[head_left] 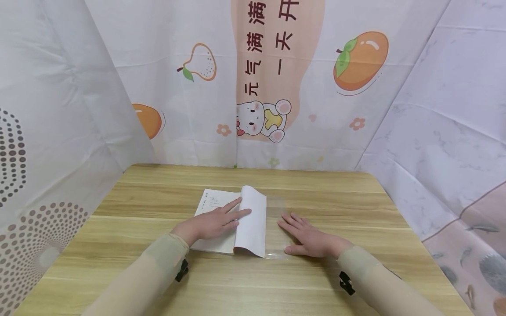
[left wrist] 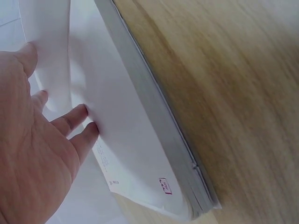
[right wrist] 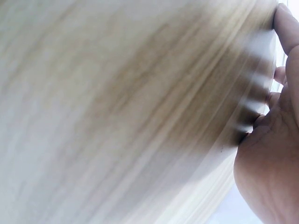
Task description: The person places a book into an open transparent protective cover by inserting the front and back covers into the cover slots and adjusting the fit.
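An open book (head_left: 202, 206) lies at the middle of the table, its printed left page partly covered by my left hand (head_left: 213, 224). The spread fingers of that hand rest across the page, with fingertips touching a white, curved cover or leaf (head_left: 254, 224) that stands raised at the fold. In the left wrist view the thick page block (left wrist: 163, 135) shows beside the hand. To the right, a sheet of clear plastic film (head_left: 275, 239) extends from under the white leaf. My right hand (head_left: 310, 240) rests with fingers extended at the film's right edge.
The wood-grain table (head_left: 336, 197) runs back to a printed curtain (head_left: 205, 127). More hanging cloth encloses the left and right sides. A black wrist device (head_left: 346, 283) sits under the right forearm, and another (head_left: 182, 271) under the left.
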Motion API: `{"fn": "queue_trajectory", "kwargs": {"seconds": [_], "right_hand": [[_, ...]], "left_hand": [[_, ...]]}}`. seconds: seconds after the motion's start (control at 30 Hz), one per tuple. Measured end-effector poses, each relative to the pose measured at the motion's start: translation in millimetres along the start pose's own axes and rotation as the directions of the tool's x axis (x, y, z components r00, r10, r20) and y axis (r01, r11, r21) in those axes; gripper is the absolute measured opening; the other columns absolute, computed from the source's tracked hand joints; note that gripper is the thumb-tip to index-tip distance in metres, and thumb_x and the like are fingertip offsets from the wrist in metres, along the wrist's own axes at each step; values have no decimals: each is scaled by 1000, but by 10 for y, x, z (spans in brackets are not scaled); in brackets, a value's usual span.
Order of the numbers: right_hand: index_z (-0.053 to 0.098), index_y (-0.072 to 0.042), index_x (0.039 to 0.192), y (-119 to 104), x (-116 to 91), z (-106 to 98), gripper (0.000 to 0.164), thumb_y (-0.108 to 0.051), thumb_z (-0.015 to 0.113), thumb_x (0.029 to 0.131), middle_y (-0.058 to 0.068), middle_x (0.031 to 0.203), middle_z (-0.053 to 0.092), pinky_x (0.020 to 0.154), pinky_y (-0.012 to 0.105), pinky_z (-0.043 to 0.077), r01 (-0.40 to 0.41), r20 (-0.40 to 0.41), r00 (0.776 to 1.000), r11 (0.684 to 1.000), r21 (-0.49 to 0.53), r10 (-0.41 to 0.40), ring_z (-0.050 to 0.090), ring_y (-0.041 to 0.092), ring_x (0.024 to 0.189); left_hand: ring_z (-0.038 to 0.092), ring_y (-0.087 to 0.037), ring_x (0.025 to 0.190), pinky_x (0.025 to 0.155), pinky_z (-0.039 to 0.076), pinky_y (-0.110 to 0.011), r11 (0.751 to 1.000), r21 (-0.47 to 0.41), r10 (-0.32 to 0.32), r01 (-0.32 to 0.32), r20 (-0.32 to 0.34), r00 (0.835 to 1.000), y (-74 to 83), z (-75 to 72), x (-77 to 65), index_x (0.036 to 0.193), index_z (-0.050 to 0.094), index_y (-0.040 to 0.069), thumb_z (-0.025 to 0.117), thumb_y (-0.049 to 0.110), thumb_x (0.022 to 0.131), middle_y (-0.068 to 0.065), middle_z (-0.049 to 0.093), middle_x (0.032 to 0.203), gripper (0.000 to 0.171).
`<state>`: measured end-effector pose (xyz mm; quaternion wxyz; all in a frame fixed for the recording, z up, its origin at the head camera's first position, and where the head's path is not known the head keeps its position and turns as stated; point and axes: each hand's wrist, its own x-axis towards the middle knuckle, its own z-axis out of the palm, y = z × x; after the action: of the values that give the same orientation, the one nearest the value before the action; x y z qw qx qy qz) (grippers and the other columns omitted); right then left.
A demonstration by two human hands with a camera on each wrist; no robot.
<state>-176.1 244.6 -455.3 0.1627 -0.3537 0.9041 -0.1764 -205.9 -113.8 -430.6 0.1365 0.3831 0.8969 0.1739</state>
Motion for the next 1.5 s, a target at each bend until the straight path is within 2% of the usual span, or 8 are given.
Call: {"fn": "queue_trajectory", "kwargs": {"seconds": [0.33, 0.53, 0.7, 1.03, 1.33, 1.5], "right_hand": [[24, -8, 162, 6, -12, 17, 81, -46, 61, 101, 26, 168, 12, 118, 71, 9, 50, -54, 997, 998, 38, -48, 6, 54, 152], [23, -7, 163, -4, -10, 3, 81, -46, 60, 102, 23, 169, 10, 119, 69, 9, 19, -22, 1000, 1000, 17, -19, 4, 51, 153], [22, -7, 163, -23, -11, -20, 82, -47, 59, 102, 21, 170, 8, 122, 66, 8, -12, 7, 1000, 1000, 9, 12, 3, 48, 155], [21, -7, 163, -11, -10, -12, 83, -46, 60, 102, 22, 170, 8, 120, 68, 9, 8, -1, 1000, 1000, 12, -8, 2, 50, 154], [22, -6, 163, -12, -8, -12, 83, -47, 59, 102, 23, 169, 10, 120, 68, 9, 11, -5, 1000, 1000, 7, -10, 3, 51, 154], [22, -7, 163, 25, -2, 7, 83, -48, 60, 101, 23, 169, 10, 120, 69, 8, 15, -17, 1000, 1000, 10, -15, 3, 50, 154]], "left_hand": [[37, -38, 148, 120, 28, -59, 997, 72, -33, 31, 21, 999, 45, -30, 3, 162, 29, 34, 34, 36, 113, -7, 5, 173, 50], [36, -32, 150, 122, 24, -59, 994, 97, -51, 47, 44, 998, 65, -39, 3, 162, 28, 35, 33, 37, 113, -5, 2, 173, 50], [36, -35, 149, 122, 24, -58, 993, 103, -70, 64, 48, 996, 87, -42, 12, 162, 27, 38, 32, 39, 113, -2, 1, 173, 50], [35, -35, 150, 122, 26, -57, 986, 140, -101, 93, 51, 994, 131, -19, 54, 162, 25, 42, 31, 43, 112, 1, -1, 173, 50], [34, -26, 151, 122, 25, -55, 979, 179, -106, 96, 48, 993, 174, -10, 91, 162, 25, 41, 31, 42, 112, -1, 1, 173, 50], [35, -31, 151, 122, 27, -55, 972, 202, -132, 119, 52, 990, 211, -18, 103, 162, 23, 44, 29, 44, 112, 1, 0, 173, 50]]}}
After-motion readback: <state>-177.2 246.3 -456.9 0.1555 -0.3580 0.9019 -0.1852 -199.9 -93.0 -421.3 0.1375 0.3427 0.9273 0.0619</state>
